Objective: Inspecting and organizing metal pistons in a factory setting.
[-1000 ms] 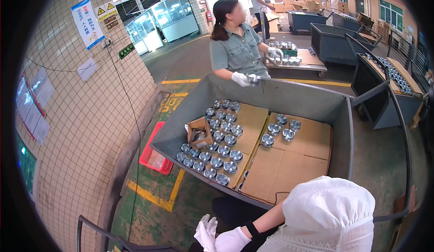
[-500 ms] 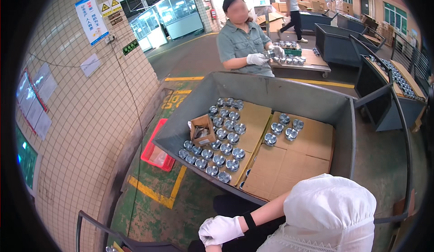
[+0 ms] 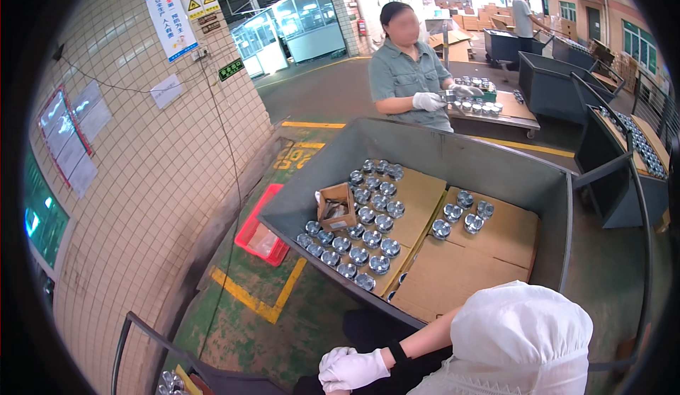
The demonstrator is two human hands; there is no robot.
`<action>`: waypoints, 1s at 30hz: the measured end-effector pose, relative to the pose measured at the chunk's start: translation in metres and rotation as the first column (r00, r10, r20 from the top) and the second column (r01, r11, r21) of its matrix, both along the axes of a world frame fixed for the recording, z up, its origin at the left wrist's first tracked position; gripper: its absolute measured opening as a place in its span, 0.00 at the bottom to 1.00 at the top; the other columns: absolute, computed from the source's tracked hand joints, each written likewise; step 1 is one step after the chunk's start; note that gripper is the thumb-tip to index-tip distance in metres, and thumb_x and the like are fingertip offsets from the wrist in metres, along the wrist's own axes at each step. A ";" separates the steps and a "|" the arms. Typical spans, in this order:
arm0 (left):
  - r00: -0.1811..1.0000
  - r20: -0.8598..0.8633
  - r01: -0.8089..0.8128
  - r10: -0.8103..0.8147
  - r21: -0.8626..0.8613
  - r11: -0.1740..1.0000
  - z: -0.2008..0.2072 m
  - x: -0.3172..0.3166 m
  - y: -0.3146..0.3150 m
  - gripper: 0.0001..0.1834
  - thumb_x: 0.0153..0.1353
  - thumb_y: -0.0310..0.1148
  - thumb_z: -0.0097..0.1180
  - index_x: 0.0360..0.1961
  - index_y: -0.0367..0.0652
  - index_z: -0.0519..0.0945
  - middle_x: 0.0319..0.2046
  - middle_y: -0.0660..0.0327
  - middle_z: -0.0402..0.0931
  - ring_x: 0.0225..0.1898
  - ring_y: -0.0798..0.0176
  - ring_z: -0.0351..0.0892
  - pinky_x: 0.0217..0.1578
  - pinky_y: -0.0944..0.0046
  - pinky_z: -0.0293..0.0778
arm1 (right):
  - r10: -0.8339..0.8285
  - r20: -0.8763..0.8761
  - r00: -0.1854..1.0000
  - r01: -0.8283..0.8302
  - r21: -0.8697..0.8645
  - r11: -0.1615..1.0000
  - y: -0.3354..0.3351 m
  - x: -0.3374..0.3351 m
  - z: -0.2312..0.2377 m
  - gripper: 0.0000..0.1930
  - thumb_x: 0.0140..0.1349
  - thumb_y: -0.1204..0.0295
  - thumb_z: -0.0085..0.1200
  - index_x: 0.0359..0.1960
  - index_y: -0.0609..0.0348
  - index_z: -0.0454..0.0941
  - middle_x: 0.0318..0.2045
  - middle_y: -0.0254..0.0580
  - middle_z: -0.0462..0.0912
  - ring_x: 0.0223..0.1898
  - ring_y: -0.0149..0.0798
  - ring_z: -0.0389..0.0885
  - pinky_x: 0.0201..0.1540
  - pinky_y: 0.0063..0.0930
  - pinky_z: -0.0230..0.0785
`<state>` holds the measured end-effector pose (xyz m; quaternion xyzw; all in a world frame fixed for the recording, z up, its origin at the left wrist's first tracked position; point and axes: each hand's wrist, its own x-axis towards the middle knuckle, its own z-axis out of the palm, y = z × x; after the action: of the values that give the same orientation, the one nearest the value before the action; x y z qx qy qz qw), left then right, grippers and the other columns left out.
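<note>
Gloves have drawn together since the earliest frame: my right hand (image 3: 360,371) now lies across my left hand (image 3: 333,357), where before the two showed side by side. View has swung too, bringing some metal parts (image 3: 170,383) into the lower left corner.

Grip: hands pressed one on the other. Cannot tell how the fingers are curled, or whether anything is pinched between them; nothing shows there. Black wristband (image 3: 398,353) on my right wrist, white puffed sleeve (image 3: 520,324) beyond.

Just ahead, apart from my hands: grey bin (image 3: 510,156). Round metal pieces (image 3: 385,247) stand in close rows on its left cardboard sheet (image 3: 421,197); five more sit at the far end of the right cardboard sheet (image 3: 460,271). Small open carton (image 3: 338,223) among the left rows. Red crate (image 3: 263,211) on the floor, left of the bin.

Handling (judged): rigid, dense for their bulk, slick under cloth gloves; polished tops probably mark if knocked. Best hold: around the side wall, thumb opposite fingers, off the top face.

Past the bin, a co-worker (image 3: 407,66) holds one similar piece between gloved hands. Behind, a flat trolley (image 3: 517,115) with more; farther, another person (image 3: 523,20) near dark bins (image 3: 567,83).
</note>
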<state>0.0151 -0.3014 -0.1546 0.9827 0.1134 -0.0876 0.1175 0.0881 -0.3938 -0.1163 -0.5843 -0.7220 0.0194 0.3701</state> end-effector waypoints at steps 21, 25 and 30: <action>0.793 -0.262 0.478 0.550 -0.293 -0.828 0.116 -0.016 -0.023 0.18 0.66 0.30 0.45 0.54 0.43 0.79 0.55 0.58 0.78 0.60 0.60 0.73 0.68 0.53 0.58 | -0.083 -0.900 0.427 -0.707 -0.390 0.591 -0.025 0.012 0.015 0.16 0.67 0.57 0.54 0.31 0.57 0.82 0.19 0.32 0.80 0.18 0.25 0.75 0.22 0.22 0.70; 0.791 -0.259 0.527 0.554 -0.173 -0.832 0.115 -0.018 -0.033 0.17 0.68 0.33 0.44 0.54 0.44 0.79 0.55 0.60 0.78 0.59 0.62 0.74 0.66 0.54 0.59 | -0.090 -0.902 0.423 -0.722 -0.395 0.568 -0.026 0.009 0.012 0.14 0.66 0.60 0.54 0.32 0.57 0.83 0.21 0.32 0.81 0.19 0.25 0.76 0.23 0.21 0.70; 0.740 -0.277 0.581 0.613 -0.195 -0.790 0.121 -0.016 -0.041 0.16 0.70 0.37 0.44 0.52 0.46 0.80 0.53 0.61 0.79 0.56 0.63 0.76 0.66 0.54 0.59 | -0.021 -0.919 0.393 -0.757 -0.336 0.561 -0.025 0.005 0.006 0.14 0.66 0.60 0.54 0.32 0.57 0.83 0.21 0.32 0.81 0.19 0.25 0.76 0.24 0.21 0.69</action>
<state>-0.0013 -0.3423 -0.0339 -0.0528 0.0484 0.2245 0.9718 0.0927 -0.4192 -0.1104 -0.3853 -0.4873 0.6797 0.3899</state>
